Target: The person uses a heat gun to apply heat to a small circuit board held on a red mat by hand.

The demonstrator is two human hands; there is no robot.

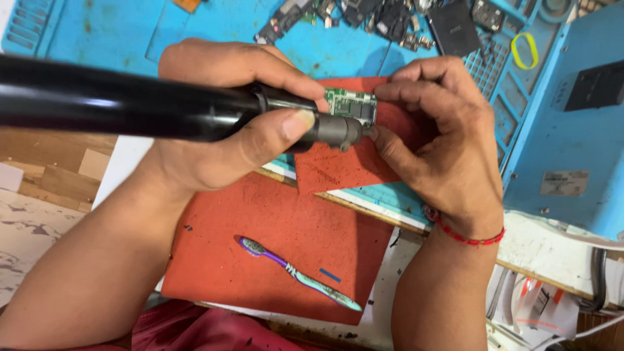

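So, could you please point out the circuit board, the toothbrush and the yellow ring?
circuit board [351,105], head view, green face.
toothbrush [296,273], head view, mid-handle.
yellow ring [515,50], head view, left edge of the band.

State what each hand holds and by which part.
The left hand grips a black tool around its barrel, near the grey nozzle. The right hand pinches a small green circuit board by its right edge.
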